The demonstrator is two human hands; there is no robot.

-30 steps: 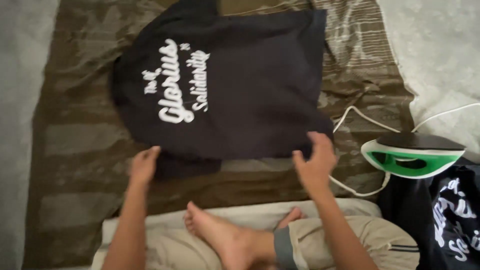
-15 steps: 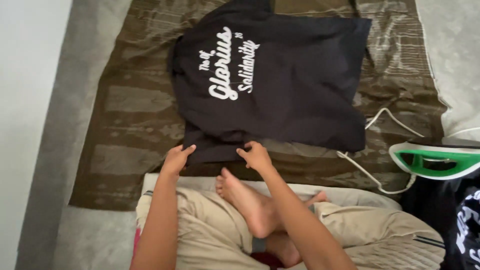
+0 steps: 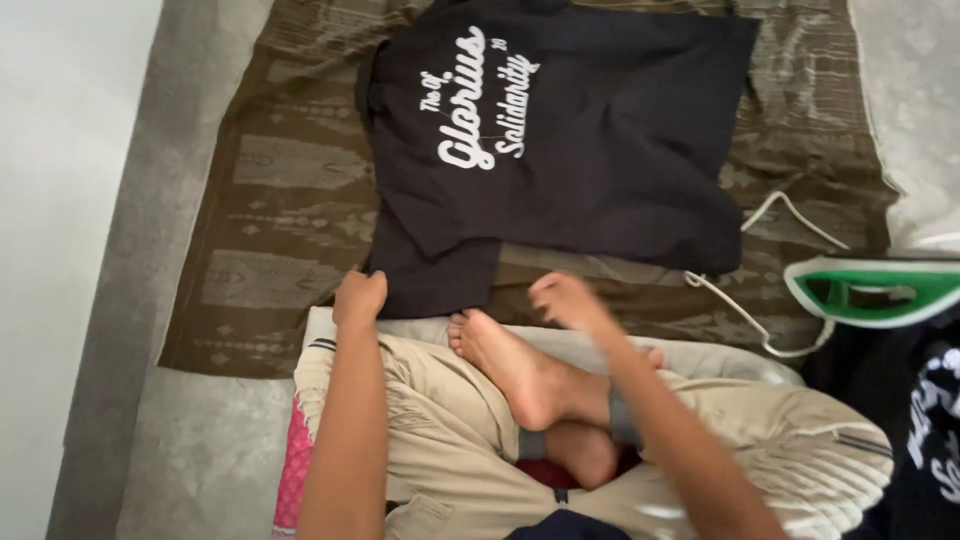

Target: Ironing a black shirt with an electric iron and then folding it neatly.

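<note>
nearest the camera, the person sits cross-legged in beige trousers (image 3: pixel 450 440), a bare foot (image 3: pixel 510 365) resting sole-up between the two forearms. just beyond the knees, the left hand (image 3: pixel 359 298) is curled with its fingers closed on the near left corner of a black t-shirt (image 3: pixel 580 150), pinching the sleeve edge where it lies on the cloth. the right hand (image 3: pixel 565 300) hovers a little to the right, blurred, fingers loosely bent and holding nothing; it sits just near of the shirt's lower edge, and i cannot tell whether it touches the fabric. the shirt lies flat, spread across a brown patterned cloth (image 3: pixel 270 200) laid on the grey floor (image 3: pixel 140 250), with white lettering on its left half. at the near right, a green and white iron (image 3: pixel 870 290) rests beside the cloth, its white cord (image 3: pixel 760 320) looping toward the shirt. another dark garment with white print (image 3: pixel 925 420) lies at the right edge, near of the iron.
</note>
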